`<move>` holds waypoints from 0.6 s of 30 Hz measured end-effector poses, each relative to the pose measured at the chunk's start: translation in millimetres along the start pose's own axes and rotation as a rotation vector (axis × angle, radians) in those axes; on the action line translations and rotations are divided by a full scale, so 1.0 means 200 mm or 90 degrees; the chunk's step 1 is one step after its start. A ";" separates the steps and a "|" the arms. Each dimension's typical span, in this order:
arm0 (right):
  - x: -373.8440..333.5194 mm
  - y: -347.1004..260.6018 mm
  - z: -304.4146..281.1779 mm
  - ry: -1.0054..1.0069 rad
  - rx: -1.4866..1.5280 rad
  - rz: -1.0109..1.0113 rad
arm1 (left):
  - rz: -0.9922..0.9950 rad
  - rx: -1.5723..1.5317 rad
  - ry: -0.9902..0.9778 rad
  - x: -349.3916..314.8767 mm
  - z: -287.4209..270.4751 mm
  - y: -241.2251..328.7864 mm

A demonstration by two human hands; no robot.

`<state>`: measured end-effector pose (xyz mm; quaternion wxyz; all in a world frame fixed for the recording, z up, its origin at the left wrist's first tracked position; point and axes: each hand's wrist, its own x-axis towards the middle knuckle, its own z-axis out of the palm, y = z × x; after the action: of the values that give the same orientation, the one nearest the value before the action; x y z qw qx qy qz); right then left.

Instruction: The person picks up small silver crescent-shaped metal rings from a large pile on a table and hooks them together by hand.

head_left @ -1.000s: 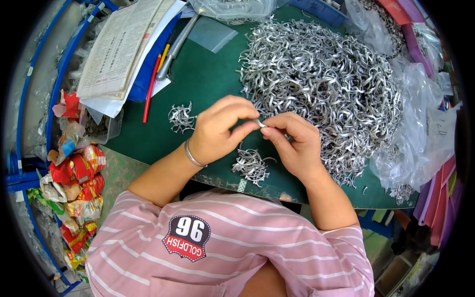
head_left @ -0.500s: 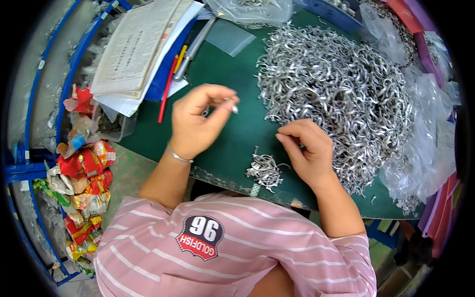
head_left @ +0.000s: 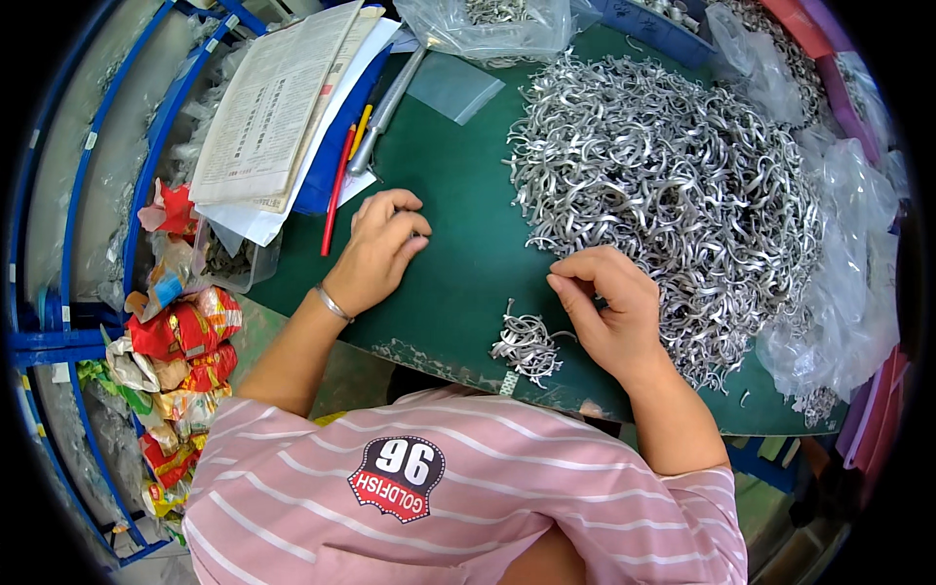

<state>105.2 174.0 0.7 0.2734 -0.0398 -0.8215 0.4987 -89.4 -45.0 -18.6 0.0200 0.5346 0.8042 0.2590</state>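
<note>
My left hand point(head_left: 382, 244) is above the green table point(head_left: 463, 210), beside a red pen, its fingers curled inward and the thumb close to them. Whatever it may hold is hidden. My right hand point(head_left: 614, 310) is at the near left edge of a big heap of curved silver metal pieces point(head_left: 673, 185), thumb and forefinger pinched together; nothing between them can be made out. Between the hands, close to the table's near edge, lies a small pile of the same curved metal pieces point(head_left: 527, 346).
Newspaper and papers point(head_left: 278, 112) lie at the far left with a red pen point(head_left: 338, 190) and a metal-handled tool point(head_left: 385, 112). A small clear bag point(head_left: 454, 88) lies flat. Plastic bags point(head_left: 838, 263) border the heap at right; a blue bin point(head_left: 655, 31) stands behind.
My left hand has moved left and turned, fingers now curled downward; the small silver piece at its fingertips no longer shows. My right hand has barely moved. The view has shifted slightly.
</note>
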 end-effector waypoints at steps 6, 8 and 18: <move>0.00 0.01 -0.01 0.017 -0.012 -0.032 | 0.040 0.093 0.123 0.17 0.02 0.09; 0.01 -0.01 -0.01 0.018 -0.018 -0.052 | 0.046 0.036 0.144 0.23 0.07 0.13; 0.00 -0.01 -0.02 -0.001 -0.009 -0.012 | -0.118 -0.261 0.062 0.31 0.18 0.23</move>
<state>107.0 176.6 4.7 0.2773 -0.0337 -0.8255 0.4904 -66.6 36.7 -13.8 0.1132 0.4298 0.7807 0.4393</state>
